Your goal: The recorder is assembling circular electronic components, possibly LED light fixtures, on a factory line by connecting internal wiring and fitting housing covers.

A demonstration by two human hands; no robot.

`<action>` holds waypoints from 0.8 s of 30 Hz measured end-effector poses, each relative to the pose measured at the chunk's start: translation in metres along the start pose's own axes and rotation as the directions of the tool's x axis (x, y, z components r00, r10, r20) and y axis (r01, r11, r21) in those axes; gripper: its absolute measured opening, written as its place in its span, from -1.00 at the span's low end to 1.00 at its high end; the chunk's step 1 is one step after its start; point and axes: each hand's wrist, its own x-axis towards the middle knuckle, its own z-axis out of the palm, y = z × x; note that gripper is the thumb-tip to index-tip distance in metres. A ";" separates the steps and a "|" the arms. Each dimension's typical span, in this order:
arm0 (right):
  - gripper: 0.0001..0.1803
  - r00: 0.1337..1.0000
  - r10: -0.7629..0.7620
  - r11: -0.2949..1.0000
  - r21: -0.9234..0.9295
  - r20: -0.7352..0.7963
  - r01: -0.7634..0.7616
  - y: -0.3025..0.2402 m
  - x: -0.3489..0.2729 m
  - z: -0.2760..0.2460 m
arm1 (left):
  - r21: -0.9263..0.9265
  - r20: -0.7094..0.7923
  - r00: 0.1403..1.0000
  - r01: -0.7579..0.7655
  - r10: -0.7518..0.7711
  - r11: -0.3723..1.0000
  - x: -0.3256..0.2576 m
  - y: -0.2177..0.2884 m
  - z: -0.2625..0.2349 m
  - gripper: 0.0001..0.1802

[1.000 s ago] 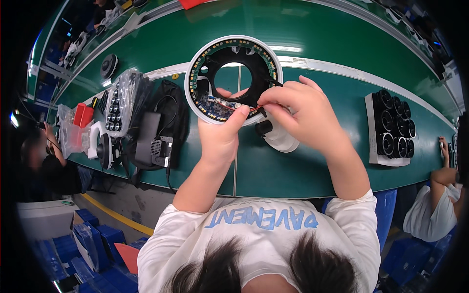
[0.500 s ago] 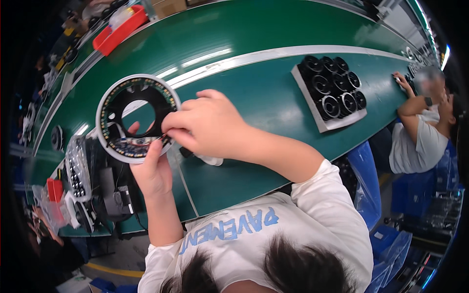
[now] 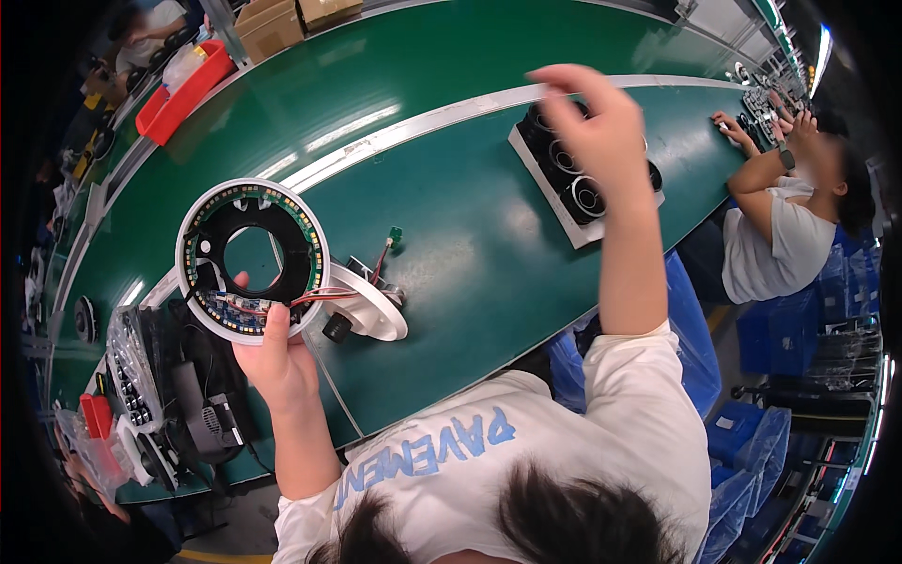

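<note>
Right hand: since the earlier frame, our right hand (image 3: 601, 132) has moved away from a white-rimmed ring-shaped housing with a black inner plate (image 3: 297, 254); we now see it in front of a white-sided tray (image 3: 545, 188) of black round parts (image 3: 587, 195), thumb and forefinger spread, outlines partly blurred.
Left hand: our left hand (image 3: 277, 367) pinches the housing's lower edge, thumb on the front and fingers behind; we see a fingertip through the central hole.
Ring-shaped housing: we hold it over the left part of the green desk (image 3: 460, 291), its circle of small yellowish lights facing us.
Wires: we trace thin red and pale wires (image 3: 315, 296) from its lower right side.
White disc-shaped part: beside the housing, we see a white disc-shaped part (image 3: 381, 315) with a black cylindrical knob (image 3: 336, 327).
Circuit board: just beyond, we find a small green circuit board (image 3: 396, 236) on dark red wires (image 3: 381, 265).
</note>
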 end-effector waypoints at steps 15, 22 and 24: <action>-0.23 0.860 0.510 0.661 -0.656 0.038 -0.363 0.146 0.002 -0.070 | -0.096 -0.040 0.969 0.239 -0.244 0.966 -0.003 0.006 0.007 -0.43; -0.35 0.938 0.326 0.637 -0.706 -0.119 -0.311 0.113 -0.004 -0.080 | -0.068 0.070 0.985 0.160 -0.155 0.985 -0.007 0.006 0.017 -0.36; -0.44 0.993 0.063 0.901 -0.422 -0.103 -0.101 0.057 -0.007 -0.059 | -0.064 0.076 0.985 0.163 -0.158 0.985 -0.009 0.005 0.021 -0.35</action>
